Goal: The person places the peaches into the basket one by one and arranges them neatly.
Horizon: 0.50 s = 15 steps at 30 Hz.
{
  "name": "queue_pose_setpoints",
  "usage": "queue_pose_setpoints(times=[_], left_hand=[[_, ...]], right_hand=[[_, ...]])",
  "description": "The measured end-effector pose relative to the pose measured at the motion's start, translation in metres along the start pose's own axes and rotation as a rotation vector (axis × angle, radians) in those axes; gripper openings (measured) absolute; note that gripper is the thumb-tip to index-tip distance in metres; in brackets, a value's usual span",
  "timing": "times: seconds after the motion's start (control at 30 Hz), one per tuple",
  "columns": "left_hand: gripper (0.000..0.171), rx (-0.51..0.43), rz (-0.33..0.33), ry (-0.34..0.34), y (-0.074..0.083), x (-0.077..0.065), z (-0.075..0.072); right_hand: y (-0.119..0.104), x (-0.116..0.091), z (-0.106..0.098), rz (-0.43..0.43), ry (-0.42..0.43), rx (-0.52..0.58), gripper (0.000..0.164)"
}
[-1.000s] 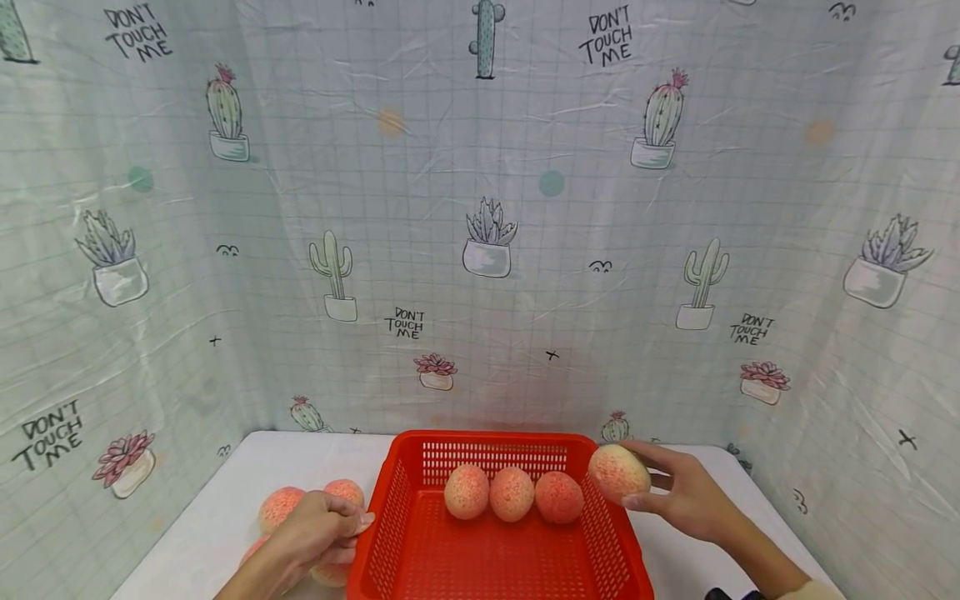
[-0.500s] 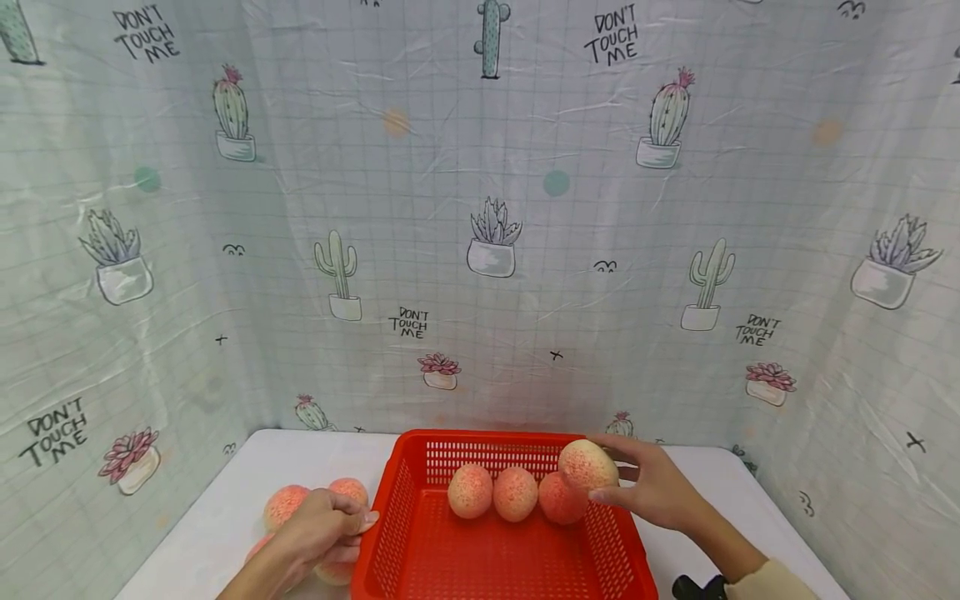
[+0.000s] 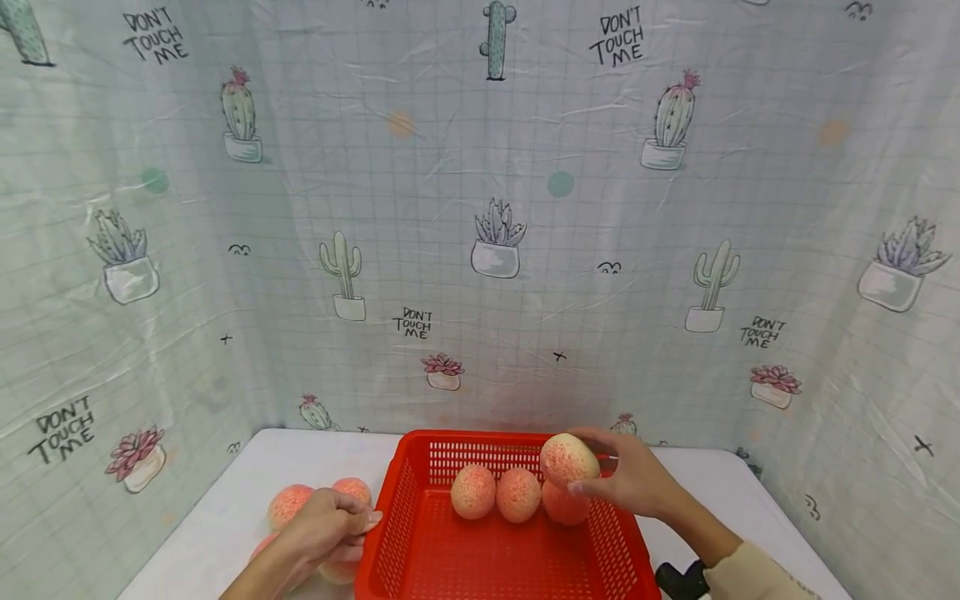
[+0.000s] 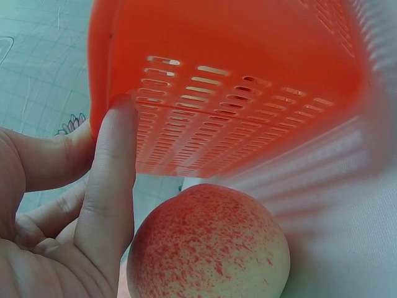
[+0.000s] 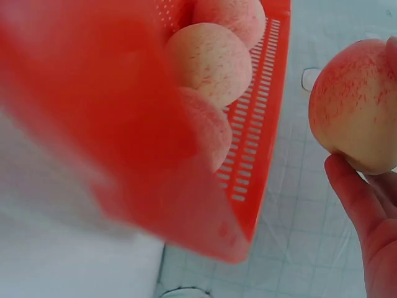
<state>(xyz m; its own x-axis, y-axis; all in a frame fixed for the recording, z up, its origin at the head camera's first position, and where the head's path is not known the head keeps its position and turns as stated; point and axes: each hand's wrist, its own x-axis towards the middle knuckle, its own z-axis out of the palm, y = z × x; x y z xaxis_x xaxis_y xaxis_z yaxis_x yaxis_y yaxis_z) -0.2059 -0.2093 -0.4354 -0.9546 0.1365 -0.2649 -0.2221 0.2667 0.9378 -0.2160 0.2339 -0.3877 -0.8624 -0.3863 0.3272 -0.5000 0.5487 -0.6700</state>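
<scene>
A red plastic basket (image 3: 495,558) stands on the white table, with a row of three peaches along its back wall; the left one (image 3: 473,492) and middle one (image 3: 519,495) show fully. My right hand (image 3: 630,475) holds a pale, red-speckled peach (image 3: 567,459) above the basket's back right, partly covering the right peach (image 3: 566,505) of the row. In the right wrist view this held peach (image 5: 356,105) sits between thumb and fingers, clear of the rim. At the basket's left side, my left hand (image 3: 326,529) pinches the rim, its thumb (image 4: 111,167) against the outer wall.
Several more peaches lie on the table left of the basket, such as one (image 3: 288,506) behind my left hand and another (image 4: 208,248) beneath it. A patterned curtain (image 3: 495,333) surrounds the table (image 3: 240,500). A black object (image 3: 681,580) shows by the right sleeve.
My right hand has carried its peach leftward from the basket's right rim to over the row's right end. The left hand keeps its grip on the rim. The view has shifted slightly.
</scene>
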Motion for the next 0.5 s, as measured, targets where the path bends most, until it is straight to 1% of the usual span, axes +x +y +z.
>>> queue_pose_setpoints(times=[0.07,0.3,0.5], left_hand=[[0.019,0.0,0.004,-0.002,0.001,-0.001,0.0],[0.019,0.007,-0.004,0.016,0.002,-0.002,0.001],[0.017,-0.028,0.024,-0.006,-0.001,-0.004,0.002]], right_hand=[[-0.003,0.003,0.001,-0.001,0.005,-0.004,0.064],[-0.012,0.014,0.011,0.018,-0.011,0.062,0.066],[-0.017,0.024,0.021,-0.009,-0.031,0.082,0.062]])
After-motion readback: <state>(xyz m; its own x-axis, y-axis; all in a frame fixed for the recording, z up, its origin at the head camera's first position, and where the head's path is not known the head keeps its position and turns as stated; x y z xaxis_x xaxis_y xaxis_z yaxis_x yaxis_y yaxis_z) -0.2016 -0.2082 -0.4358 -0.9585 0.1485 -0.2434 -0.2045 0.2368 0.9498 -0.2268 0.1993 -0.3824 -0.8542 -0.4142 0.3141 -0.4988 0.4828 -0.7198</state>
